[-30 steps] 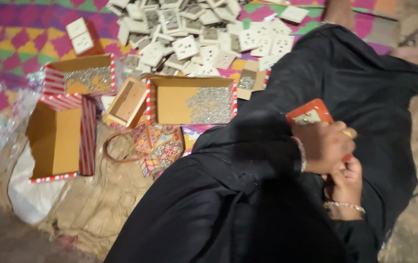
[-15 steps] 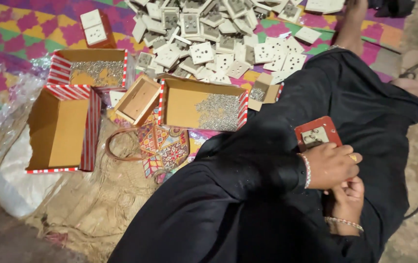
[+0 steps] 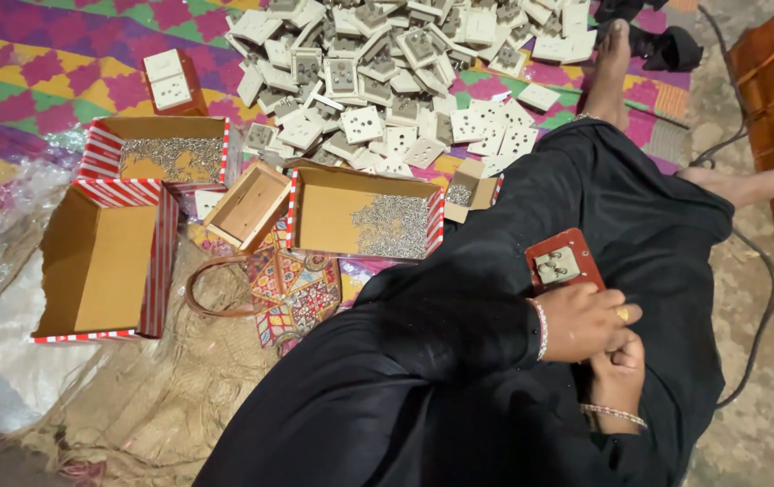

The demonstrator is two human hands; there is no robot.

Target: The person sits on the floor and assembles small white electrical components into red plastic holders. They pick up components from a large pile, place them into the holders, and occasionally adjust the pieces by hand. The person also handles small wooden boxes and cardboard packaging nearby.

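Nearest to us, our right hand (image 3: 619,372), with a thin bangle at the wrist, sits curled just under our left hand (image 3: 585,320); its fingers are folded in tight, but we cannot tell what, if anything, they pinch. Our left hand, with a pale bracelet and a gold ring, lies over it with fingers bent, touching the lower edge of the red square switch plate with a metal insert (image 3: 562,261). That plate rests on our lap, on the black cloth of our garment (image 3: 459,361), tilted slightly, just above both hands.

Further out, to the left on the brown burlap sacking (image 3: 161,397), a patterned fabric bag with a ring handle (image 3: 288,289) lies beside an open cardboard box with red-and-white striped sides holding small metal screws (image 3: 364,215). Left of it stand a small bare wooden-coloured tray (image 3: 247,206), an unfolded striped box (image 3: 103,261) and another striped box of screws (image 3: 161,153).

Farthest away, a heap of white socket plates (image 3: 387,63) spreads across the colourful woven mat (image 3: 53,63). A bare foot (image 3: 608,68) rests by its right edge.
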